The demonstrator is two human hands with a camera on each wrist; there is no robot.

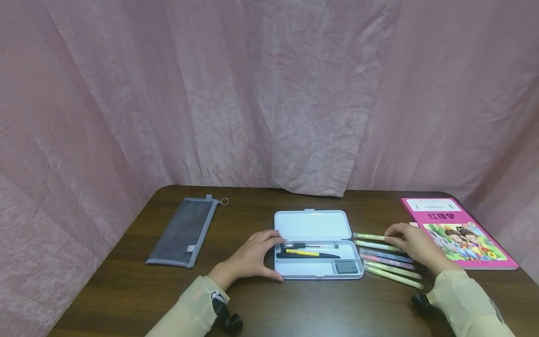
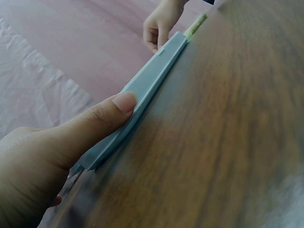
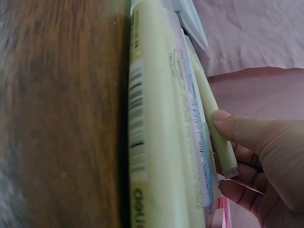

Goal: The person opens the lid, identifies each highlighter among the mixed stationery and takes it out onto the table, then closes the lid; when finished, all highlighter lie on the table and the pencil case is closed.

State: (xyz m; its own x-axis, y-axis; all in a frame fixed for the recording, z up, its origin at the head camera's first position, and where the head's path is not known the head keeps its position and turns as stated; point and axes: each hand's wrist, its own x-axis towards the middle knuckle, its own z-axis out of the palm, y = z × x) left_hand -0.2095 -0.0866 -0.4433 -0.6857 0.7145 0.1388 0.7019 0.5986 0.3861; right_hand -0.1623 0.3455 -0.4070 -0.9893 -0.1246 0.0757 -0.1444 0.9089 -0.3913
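Observation:
A white pencil case [image 1: 311, 275] lies with its lid raised back on the table. Inside are a clear pen [image 1: 316, 246], a yellow and black pen [image 1: 309, 253] and a grey eraser [image 1: 346, 267]. My left hand [image 1: 252, 257] holds the case by its left end, thumb at the front edge and fingers toward the hinge; the thumb presses the case wall [image 2: 152, 71] in the left wrist view. My right hand [image 1: 414, 243] pinches the rearmost yellow-green highlighter [image 3: 209, 99] near its right end. Several other highlighters [image 1: 393, 276] lie side by side just right of the case.
A grey mesh zip pouch [image 1: 178, 231] with a ring lies at the left of the table. At the right, a pink book [image 1: 463, 234] lies beyond my right hand. A pink curtain [image 1: 269, 93] hangs behind the brown table [image 1: 252, 309].

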